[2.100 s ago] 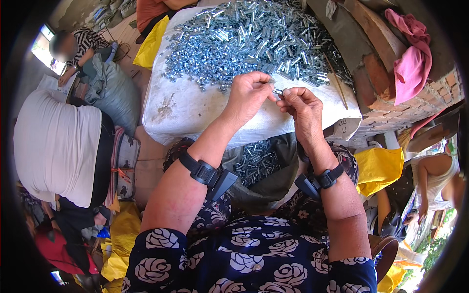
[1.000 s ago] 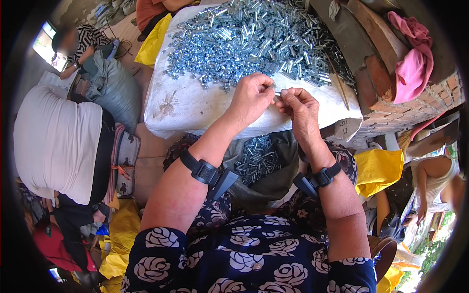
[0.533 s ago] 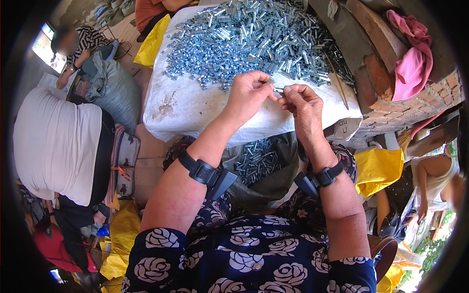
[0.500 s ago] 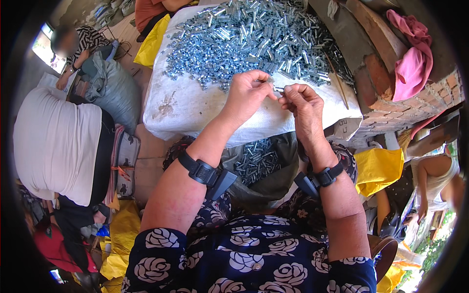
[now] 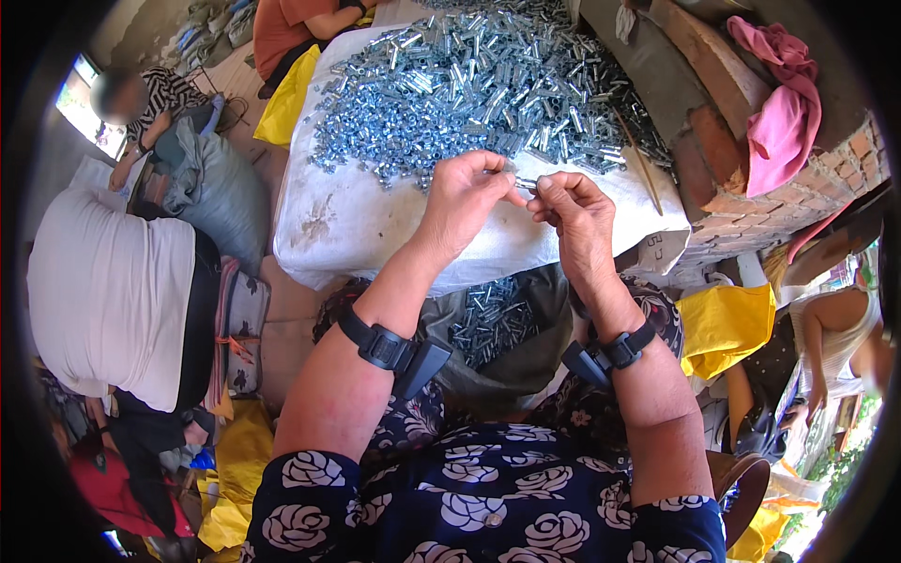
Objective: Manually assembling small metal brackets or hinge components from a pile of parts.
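Note:
My left hand and my right hand meet over the near part of a surface covered in white woven sheeting. Between their pinched fingertips is a small shiny metal cylinder, with the left fingers at one end and the right thumb and finger at the other. Its ends are hidden by the fingers. Just beyond lies a heap of loose metal tubes, with small nut-like pieces on its left side. Below my hands, a dark open sack between my knees holds several similar metal cylinders.
A thin stick lies at the heap's right edge. To the right are a brick ledge and a pink cloth. A person in an orange top sits at the far left, near another person by a full grey sack.
The view has shifted slightly, showing more of the person in orange. Both hands keep their pinch on the metal cylinder, a little farther from the heap.

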### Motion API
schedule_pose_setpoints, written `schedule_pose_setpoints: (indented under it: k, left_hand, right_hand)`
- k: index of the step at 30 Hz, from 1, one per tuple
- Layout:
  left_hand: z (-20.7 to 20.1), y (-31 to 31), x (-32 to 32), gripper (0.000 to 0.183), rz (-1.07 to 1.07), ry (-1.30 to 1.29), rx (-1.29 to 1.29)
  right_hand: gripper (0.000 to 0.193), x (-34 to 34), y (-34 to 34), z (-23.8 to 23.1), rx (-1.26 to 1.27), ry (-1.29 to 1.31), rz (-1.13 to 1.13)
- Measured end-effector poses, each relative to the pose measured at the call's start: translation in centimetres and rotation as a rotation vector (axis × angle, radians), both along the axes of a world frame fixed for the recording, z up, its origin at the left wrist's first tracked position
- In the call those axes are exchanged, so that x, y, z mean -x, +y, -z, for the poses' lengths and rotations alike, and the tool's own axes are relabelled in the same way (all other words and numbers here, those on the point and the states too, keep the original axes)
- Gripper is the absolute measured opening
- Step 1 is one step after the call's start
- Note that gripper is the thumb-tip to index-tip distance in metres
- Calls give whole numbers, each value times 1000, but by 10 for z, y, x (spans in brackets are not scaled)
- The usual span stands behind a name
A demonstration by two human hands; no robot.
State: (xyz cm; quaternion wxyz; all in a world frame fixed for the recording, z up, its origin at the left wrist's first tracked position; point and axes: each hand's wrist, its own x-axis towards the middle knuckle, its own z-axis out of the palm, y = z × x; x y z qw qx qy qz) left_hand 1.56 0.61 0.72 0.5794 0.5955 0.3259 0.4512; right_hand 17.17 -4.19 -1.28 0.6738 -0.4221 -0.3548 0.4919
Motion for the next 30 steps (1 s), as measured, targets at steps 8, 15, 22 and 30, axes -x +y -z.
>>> schedule_pose_setpoints:
  k: [8, 15, 22, 30]
  left_hand:
    - [0, 0, -1, 15, 22, -61, 40]
    - [-1, -1, -1, 14, 28, -78, 75]
    - [0, -1, -2, 15, 51, -106, 101]
    - [-1, -1, -2, 14, 104, -142, 127]
  right_hand:
    - [15, 0, -1, -1, 6, -6, 2]
    - [15, -1, -2, -5, 26, 36, 11]
    - [15, -3, -1, -4, 45, 64, 6]
    - [13, -4, -1, -4, 58, 124, 0]
